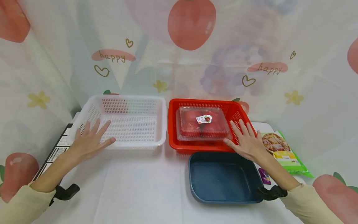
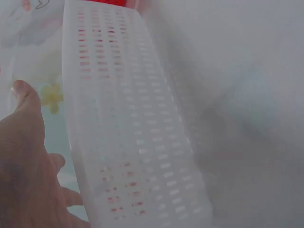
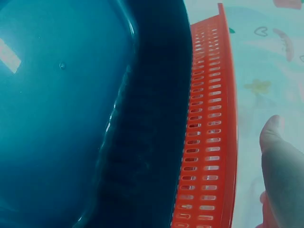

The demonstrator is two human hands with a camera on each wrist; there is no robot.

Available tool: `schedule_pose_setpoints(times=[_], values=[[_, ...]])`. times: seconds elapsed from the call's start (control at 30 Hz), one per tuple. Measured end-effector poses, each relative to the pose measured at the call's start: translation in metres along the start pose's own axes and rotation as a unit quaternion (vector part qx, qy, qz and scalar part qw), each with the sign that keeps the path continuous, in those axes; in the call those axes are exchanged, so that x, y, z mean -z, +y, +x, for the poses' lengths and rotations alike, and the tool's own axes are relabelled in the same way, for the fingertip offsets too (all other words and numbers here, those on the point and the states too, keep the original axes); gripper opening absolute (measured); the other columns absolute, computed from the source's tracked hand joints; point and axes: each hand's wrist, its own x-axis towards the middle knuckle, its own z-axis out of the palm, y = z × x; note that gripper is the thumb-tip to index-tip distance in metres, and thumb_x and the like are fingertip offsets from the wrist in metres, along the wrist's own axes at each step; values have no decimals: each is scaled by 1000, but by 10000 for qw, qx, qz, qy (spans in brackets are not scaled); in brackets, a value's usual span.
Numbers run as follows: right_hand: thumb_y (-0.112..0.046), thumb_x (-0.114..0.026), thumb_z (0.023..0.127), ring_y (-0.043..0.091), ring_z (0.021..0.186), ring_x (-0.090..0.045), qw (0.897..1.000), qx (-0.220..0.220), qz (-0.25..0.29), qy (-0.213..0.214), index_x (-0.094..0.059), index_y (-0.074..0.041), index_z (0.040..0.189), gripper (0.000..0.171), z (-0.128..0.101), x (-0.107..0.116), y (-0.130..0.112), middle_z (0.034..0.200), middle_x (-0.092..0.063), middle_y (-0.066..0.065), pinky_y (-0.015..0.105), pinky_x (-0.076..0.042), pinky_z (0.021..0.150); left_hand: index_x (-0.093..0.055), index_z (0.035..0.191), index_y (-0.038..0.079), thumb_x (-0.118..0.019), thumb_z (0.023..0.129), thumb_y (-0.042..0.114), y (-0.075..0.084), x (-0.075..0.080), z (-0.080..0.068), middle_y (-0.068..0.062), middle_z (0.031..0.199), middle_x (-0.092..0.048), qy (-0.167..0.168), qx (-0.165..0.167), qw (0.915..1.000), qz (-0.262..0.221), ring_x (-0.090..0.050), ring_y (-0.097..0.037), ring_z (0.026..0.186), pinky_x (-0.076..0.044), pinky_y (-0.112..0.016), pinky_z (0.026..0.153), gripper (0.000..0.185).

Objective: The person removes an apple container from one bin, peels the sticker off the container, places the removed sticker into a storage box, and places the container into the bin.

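Observation:
My left hand (image 1: 89,141) is spread with straight fingers over the near left corner of a white slotted plastic basket (image 1: 161,124). Nothing is in its grasp. In the left wrist view the basket's side wall (image 2: 123,109) runs beside that hand. My right hand (image 1: 247,141), fingers spread too, hovers by the right side of a red plastic basket (image 1: 174,140) and holds nothing. Inside the red basket lies a clear lidded box (image 1: 190,124) of round red items with a white label. A dark blue tub (image 1: 223,180) stands in front of the red basket; its inside shows in the right wrist view.
Right of the tub lie a green and yellow food packet (image 1: 286,155) and a small purple packet (image 1: 264,176). A black-and-white printed item (image 1: 56,151) lies along the table's left edge. A patterned curtain (image 1: 179,71) hangs behind the white-covered table (image 1: 134,186).

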Motion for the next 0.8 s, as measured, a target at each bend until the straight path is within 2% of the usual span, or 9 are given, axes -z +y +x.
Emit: schedule_pose_setpoints(times=[0.5, 0.8], values=[[-68, -44, 88, 50, 143, -11, 9999, -28, 122, -93, -8, -18, 157, 92, 3, 0, -5, 162, -8, 21, 77, -9, 109, -13, 157, 21, -38, 92, 68, 30, -3, 3, -25, 160, -10, 6, -292, 9996, -5, -7, -58, 142, -4, -79, 107, 84], [-65, -46, 89, 47, 144, -14, 9998, 64, 146, 93, -9, -19, 157, 91, 8, -2, -8, 161, -11, 22, 75, -11, 110, -14, 157, 19, -41, 93, 64, 47, -7, 4, -24, 161, -10, 28, -517, 9980, -353, -7, -57, 144, -6, -74, 112, 82]])
